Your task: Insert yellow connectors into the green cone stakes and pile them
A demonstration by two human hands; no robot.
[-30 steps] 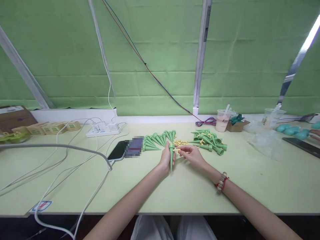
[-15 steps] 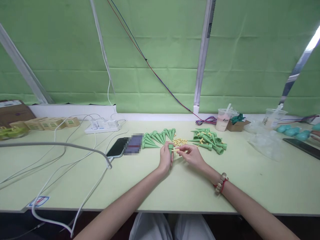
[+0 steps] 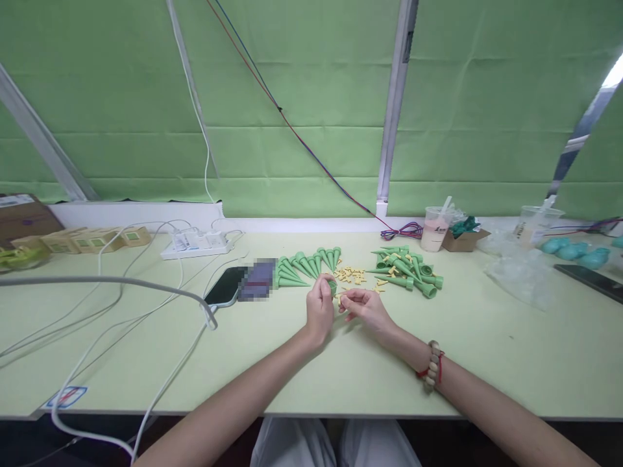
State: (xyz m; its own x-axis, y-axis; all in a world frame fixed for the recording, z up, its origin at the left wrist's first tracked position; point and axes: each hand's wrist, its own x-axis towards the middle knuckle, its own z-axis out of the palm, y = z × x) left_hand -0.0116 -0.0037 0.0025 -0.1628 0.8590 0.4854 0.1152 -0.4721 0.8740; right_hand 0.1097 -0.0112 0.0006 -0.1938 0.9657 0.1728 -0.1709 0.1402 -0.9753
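My left hand (image 3: 318,310) grips a green plastic cone (image 3: 332,286), its wide open end showing above my fingers and the rest hidden in my fist. My right hand (image 3: 364,307) is right beside it, fingers pinched on a small yellow piece (image 3: 341,299) close to the cone's opening. A fanned row of green cones (image 3: 304,267) lies just behind my left hand. A scatter of small yellow pieces (image 3: 351,274) lies behind both hands. A looser heap of green cones (image 3: 407,269) sits behind my right hand.
A phone (image 3: 227,287) lies left of the cones, with a white power strip (image 3: 195,244) and trailing white cables (image 3: 117,305) further left. Small boxes (image 3: 87,239) stand at the far left. A drink cup (image 3: 434,229), a cardboard box (image 3: 463,239) and clear plastic bags (image 3: 520,275) are at the right.
The cone hung below my left hand with its tip down; now it is drawn up into my fist. My right hand has closed in on the cone's opening with the yellow piece.
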